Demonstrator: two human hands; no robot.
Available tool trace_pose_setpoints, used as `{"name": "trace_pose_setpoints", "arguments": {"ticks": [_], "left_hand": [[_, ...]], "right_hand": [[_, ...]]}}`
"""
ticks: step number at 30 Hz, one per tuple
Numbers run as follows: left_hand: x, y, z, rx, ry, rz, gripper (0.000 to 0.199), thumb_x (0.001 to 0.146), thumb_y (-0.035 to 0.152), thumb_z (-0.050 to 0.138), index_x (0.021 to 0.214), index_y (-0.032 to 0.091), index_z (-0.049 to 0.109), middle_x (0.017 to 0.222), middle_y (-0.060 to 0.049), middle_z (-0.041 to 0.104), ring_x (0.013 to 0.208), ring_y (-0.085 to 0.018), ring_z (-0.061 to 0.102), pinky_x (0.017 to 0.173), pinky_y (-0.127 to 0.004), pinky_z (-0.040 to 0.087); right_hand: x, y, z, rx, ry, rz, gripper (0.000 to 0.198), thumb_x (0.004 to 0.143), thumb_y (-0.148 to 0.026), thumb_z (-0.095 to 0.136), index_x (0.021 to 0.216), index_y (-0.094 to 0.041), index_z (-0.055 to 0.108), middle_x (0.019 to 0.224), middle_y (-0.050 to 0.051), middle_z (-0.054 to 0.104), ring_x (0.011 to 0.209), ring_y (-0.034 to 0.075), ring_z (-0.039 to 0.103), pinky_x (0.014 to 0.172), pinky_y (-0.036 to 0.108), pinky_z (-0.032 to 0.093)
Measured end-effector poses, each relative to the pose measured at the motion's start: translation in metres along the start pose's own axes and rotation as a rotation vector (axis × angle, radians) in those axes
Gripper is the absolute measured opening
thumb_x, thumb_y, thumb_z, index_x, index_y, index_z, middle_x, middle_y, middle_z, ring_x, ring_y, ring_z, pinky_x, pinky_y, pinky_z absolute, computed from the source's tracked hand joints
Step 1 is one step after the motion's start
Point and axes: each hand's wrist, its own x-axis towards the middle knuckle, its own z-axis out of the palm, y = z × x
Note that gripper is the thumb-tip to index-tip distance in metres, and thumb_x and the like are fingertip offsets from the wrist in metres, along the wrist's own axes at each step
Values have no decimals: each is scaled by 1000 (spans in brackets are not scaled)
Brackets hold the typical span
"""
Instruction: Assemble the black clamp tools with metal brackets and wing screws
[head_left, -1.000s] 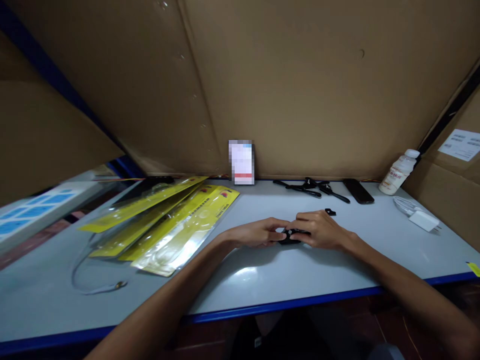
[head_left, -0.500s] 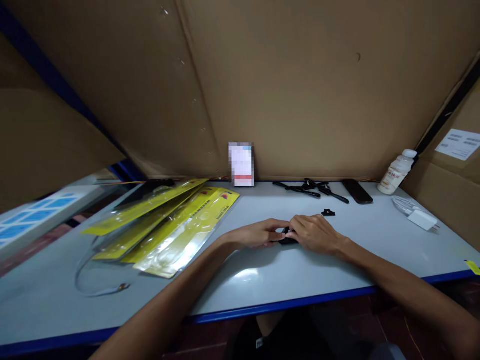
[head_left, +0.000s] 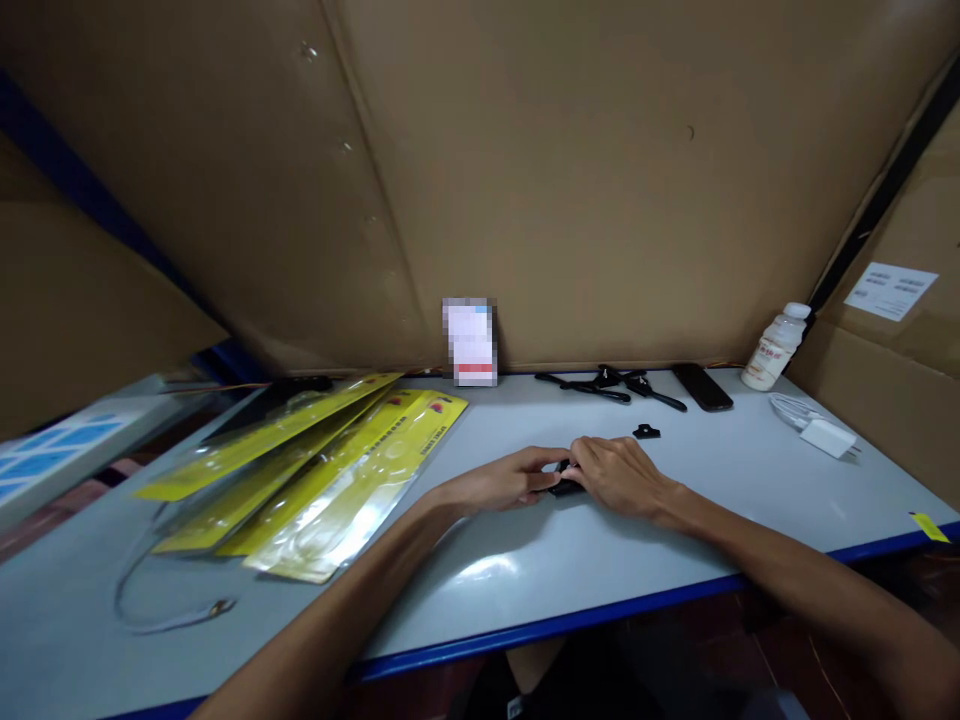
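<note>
Close together above the table's front half, both my hands are closed on one small black part [head_left: 568, 487]. My left hand [head_left: 510, 478] pinches its left end between thumb and fingers. From the right, my right hand [head_left: 616, 474] presses its thumb and curled fingers on the same part, covering most of it, so its full shape is hidden. A small black plate with a hole [head_left: 646, 431] lies just beyond my right hand. Farther back rest black two-handled tools that look like spokeshaves [head_left: 611, 383], overlapping one another.
Yellow cards in clear plastic packaging [head_left: 360, 470] fan across the left side, beside a grey cable [head_left: 172, 625]. A lit phone [head_left: 472, 343] leans on the cardboard wall [head_left: 562, 200]. At right are a dark phone [head_left: 703, 387], a bottle [head_left: 775, 350] and a white charger [head_left: 827, 438].
The view has shifted slightly, moving the whole scene a little left and down. Both hands keep their hold on the small black part, with hardly any other movement.
</note>
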Motion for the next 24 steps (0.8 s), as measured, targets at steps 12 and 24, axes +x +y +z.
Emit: {"name": "trace_pose_setpoints", "arguments": {"ticks": [12, 24], "left_hand": [[-12, 19, -3, -53, 38, -136, 70, 87, 47, 60, 150, 23, 42, 58, 8, 32, 48, -9, 20, 41, -22, 10], [13, -7, -20, 78, 808, 39, 75, 76, 76, 47, 109, 11, 66, 75, -6, 65, 64, -19, 60, 52, -27, 45]], "right_hand": [[2, 25, -18, 137, -8, 234, 51, 106, -42, 35, 76, -18, 69, 70, 4, 66, 62, 14, 53, 59, 28, 26], [2, 108, -30, 8, 85, 736, 58, 103, -45, 35, 77, -15, 78, 82, 12, 75, 70, 18, 63, 57, 29, 24]]}}
